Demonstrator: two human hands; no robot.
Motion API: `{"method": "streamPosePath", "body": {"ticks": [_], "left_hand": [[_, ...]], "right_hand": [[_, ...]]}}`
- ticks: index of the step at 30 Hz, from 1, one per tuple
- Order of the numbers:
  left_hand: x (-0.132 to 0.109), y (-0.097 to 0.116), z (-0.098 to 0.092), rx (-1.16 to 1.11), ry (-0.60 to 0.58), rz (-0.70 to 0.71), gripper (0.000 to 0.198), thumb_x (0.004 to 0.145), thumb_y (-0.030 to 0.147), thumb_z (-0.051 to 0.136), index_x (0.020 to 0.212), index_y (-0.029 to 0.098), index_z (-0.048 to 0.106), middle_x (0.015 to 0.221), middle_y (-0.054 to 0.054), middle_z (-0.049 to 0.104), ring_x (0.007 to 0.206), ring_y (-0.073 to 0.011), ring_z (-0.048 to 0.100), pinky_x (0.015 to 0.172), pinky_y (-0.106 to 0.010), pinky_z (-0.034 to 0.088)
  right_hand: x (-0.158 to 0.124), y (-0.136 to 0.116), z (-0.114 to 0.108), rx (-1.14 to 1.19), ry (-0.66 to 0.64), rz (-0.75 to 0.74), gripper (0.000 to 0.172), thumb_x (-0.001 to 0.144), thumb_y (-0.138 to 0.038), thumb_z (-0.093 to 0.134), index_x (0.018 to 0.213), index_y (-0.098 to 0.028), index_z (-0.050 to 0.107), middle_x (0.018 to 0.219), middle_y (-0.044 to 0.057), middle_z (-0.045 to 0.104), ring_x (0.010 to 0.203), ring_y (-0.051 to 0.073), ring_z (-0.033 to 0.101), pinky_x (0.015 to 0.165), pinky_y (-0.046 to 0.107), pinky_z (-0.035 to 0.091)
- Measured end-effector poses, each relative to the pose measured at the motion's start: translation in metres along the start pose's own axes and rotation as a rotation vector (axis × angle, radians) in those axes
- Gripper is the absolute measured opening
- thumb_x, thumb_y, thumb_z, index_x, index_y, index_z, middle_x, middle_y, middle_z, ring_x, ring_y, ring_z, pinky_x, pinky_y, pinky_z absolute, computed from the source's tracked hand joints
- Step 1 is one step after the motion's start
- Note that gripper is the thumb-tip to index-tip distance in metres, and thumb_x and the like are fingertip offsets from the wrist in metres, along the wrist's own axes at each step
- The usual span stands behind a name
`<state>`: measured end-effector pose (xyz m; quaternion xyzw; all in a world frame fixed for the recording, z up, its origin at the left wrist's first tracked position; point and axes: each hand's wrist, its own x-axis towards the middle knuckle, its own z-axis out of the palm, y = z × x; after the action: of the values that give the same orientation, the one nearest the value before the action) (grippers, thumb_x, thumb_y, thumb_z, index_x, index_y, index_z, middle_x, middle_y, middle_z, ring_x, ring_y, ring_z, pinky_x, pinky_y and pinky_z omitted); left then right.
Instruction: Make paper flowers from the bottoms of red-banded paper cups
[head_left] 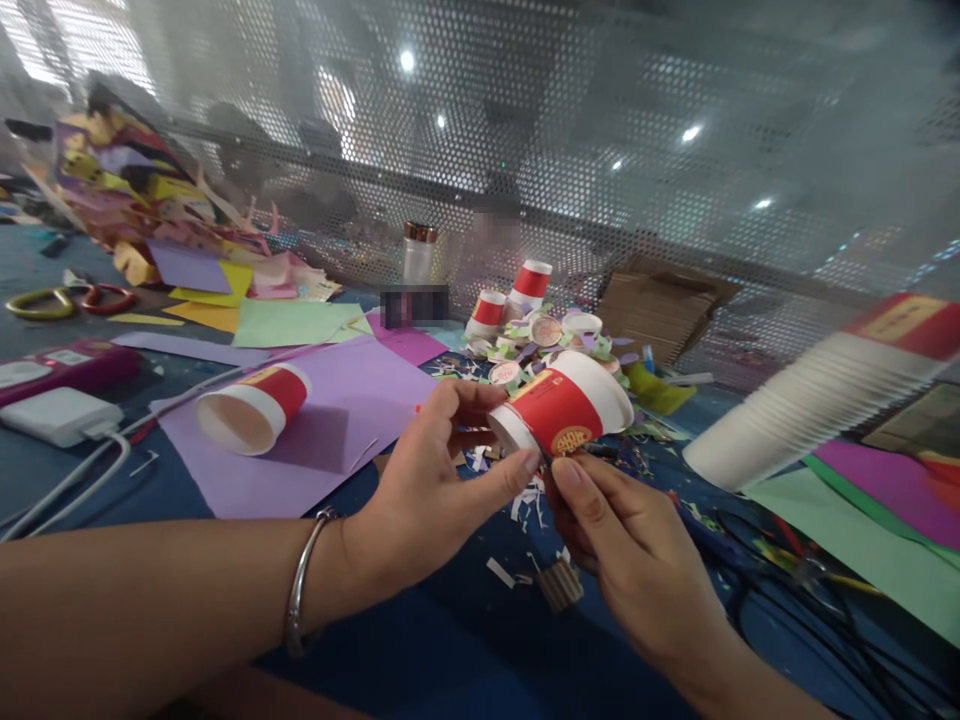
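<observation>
A red and white paper cup [559, 405] is tilted on its side above the table, its rim to the right and its base to the left. My left hand [435, 480] has thumb and fingers closed around the base end. Closed fingers of my right hand [622, 530] meet the cup's lower edge below the round yellow print. Whether something small is also between them is hidden. Another paper cup [289, 395] lies on a purple paper sheet [300, 480] at the left, its opening towards me.
Behind the held cup is a pile of cut cups and paper scraps [546, 332]. A tall nested stack of cups [795, 410] leans at the right, above dark cables [787, 600]. Two scissor handles [75, 300] and a white charger [60, 415] lie left. A perforated metal screen [465, 120] stands behind.
</observation>
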<state>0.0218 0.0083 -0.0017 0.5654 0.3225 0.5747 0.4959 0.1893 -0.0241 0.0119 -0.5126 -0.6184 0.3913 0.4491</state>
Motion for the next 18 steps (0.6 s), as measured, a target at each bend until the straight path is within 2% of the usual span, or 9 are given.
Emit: {"method": "streamPosePath", "body": {"ticks": [5, 11, 18], "left_hand": [[0.0056, -0.0058, -0.0025, -0.117, -0.053, -0.037, 0.044, 0.078, 0.031, 0.082, 0.109, 0.017, 0.054, 0.11, -0.009, 0.067, 0.103, -0.0212, 0.066, 0.09, -0.035, 0.052], [0.0052, -0.0059, -0.0018, -0.045, -0.07, -0.002, 0.039, 0.079, 0.028, 0.081, 0.107, 0.017, 0.056, 0.11, -0.011, 0.069, 0.104, -0.023, 0.067, 0.093, -0.038, 0.053], [0.0035, -0.0081, -0.0018, -0.024, -0.049, -0.006, 0.043, 0.078, 0.03, 0.081, 0.108, 0.017, 0.053, 0.112, -0.011, 0.067, 0.106, -0.024, 0.067, 0.095, -0.041, 0.053]], "right_hand": [[0.0011, 0.0026, -0.0017, 0.039, -0.032, 0.024, 0.049, 0.093, -0.063, 0.06, 0.069, -0.023, 0.049, 0.059, -0.006, 0.03, 0.051, 0.011, 0.027, 0.041, 0.024, 0.021], [0.001, 0.0041, -0.0014, 0.025, -0.041, 0.02, 0.05, 0.093, -0.065, 0.059, 0.068, -0.023, 0.048, 0.058, -0.006, 0.03, 0.049, 0.011, 0.025, 0.041, 0.025, 0.021], [0.0004, 0.0019, -0.0006, 0.03, -0.029, 0.027, 0.051, 0.091, -0.067, 0.06, 0.068, -0.023, 0.05, 0.059, -0.006, 0.031, 0.05, 0.011, 0.025, 0.041, 0.026, 0.02]]}}
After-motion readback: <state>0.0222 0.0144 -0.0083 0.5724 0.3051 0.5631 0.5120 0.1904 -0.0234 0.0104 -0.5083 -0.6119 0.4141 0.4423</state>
